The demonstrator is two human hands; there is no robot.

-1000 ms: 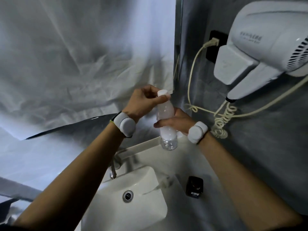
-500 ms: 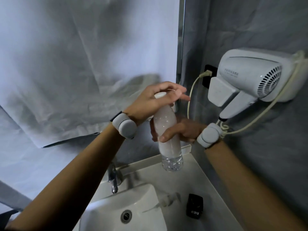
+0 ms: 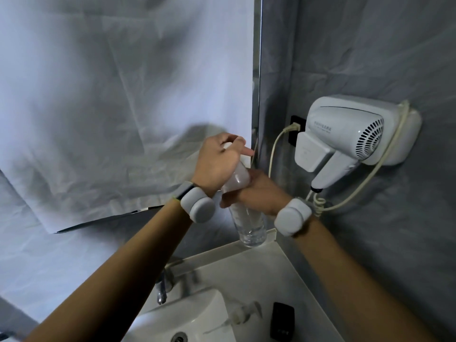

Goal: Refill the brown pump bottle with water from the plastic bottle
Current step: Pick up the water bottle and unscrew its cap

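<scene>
Plastic, cloth, metal
The bottle (image 3: 251,228) is clear, smooth plastic; the hair dryer (image 3: 345,129) glossy white plastic; the sheet (image 3: 123,95) creased matt cloth; the tap (image 3: 161,290) shiny metal; the basin (image 3: 197,308) smooth and glossy.

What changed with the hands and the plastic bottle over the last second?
The left hand has rolled over the cap, from a fingertip pinch to a grip wrapped over the top. The right hand still grips the plastic bottle round its middle, upright above the counter. Nothing was let go; the cap is still on. The hair dryer has not moved.
</scene>
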